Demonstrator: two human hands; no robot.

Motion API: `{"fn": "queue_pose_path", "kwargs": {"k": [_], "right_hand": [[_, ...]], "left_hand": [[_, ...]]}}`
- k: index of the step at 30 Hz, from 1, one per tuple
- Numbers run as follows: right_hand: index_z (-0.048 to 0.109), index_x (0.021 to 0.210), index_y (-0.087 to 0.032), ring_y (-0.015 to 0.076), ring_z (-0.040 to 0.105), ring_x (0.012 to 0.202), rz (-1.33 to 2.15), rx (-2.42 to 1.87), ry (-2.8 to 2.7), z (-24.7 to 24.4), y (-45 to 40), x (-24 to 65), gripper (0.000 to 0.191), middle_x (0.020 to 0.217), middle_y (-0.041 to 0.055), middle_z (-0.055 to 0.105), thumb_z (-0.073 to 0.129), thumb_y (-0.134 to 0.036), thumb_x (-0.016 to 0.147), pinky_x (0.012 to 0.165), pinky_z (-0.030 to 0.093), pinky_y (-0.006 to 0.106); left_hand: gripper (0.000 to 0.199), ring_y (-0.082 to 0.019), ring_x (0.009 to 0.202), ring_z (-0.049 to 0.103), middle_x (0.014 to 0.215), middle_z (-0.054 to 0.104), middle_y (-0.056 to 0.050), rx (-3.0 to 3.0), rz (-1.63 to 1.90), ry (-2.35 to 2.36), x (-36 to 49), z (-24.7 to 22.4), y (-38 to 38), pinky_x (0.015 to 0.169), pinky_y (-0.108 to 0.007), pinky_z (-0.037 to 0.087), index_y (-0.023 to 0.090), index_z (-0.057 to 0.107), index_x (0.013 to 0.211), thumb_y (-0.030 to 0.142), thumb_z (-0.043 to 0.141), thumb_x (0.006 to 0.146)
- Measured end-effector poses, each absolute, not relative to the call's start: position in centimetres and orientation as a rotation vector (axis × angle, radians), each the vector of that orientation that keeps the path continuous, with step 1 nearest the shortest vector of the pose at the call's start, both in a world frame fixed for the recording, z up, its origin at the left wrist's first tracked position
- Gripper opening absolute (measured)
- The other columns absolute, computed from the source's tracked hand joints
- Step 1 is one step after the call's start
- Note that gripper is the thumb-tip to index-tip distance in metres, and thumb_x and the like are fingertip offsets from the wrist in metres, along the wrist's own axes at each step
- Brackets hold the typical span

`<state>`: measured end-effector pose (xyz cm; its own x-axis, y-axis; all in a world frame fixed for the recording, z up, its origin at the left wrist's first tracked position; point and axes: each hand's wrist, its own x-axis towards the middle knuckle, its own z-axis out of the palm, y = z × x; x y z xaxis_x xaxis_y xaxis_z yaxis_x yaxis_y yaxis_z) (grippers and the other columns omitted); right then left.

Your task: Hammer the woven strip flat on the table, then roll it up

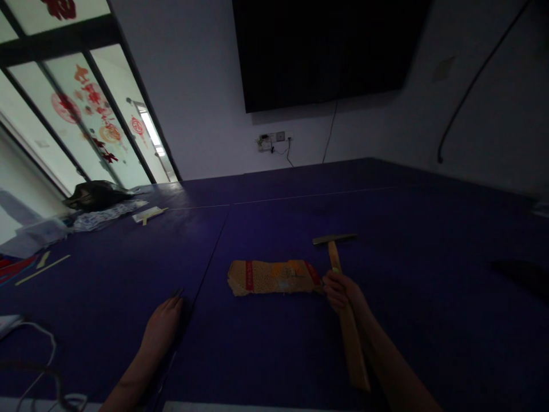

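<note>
A hammer with a long wooden handle [352, 346] and a thin metal head stands out in my right hand [343, 290], whose fingers wrap round the handle below the head. Just left of that hand, a torn strip of brown cardboard [274, 277] with red bands lies on the purple tabletop [266, 349]. My left hand [165, 320] rests low on the left, by the dark seam in the table. Its fingers are together at a small dark object that is too dim to make out.
At the back left lie a black bag [96, 195], crumpled plastic packs [105, 216] and a small white item [148, 214]. White cables [54, 343] curl at the lower left. A dark flat shape [521, 274] is at the right. A black screen [330, 51] hangs on the wall.
</note>
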<state>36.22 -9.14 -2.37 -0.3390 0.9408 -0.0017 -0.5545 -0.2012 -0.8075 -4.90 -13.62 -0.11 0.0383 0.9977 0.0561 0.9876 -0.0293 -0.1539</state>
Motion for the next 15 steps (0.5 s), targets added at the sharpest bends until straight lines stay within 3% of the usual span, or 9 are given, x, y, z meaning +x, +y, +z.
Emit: {"fn": "queue_pose_path", "kwargs": {"k": [15], "right_hand": [[0.021, 0.042, -0.021, 0.0017, 0.011, 0.022, 1.793, -0.665, -0.939, -2.5, -8.8, 36.4, 0.049, 0.032, -0.0111, 0.022, 0.059, -0.044, 0.062, 0.021, 0.020, 0.015]], "left_hand": [[0.038, -0.020, 0.103, 0.053, 0.111, 0.058, -0.011, -2.224, 0.039, -2.153, -5.3, 0.6, -12.4, 0.092, -0.030, 0.036, 0.013, 0.056, 0.106, 0.008, 0.033, 0.076]]}}
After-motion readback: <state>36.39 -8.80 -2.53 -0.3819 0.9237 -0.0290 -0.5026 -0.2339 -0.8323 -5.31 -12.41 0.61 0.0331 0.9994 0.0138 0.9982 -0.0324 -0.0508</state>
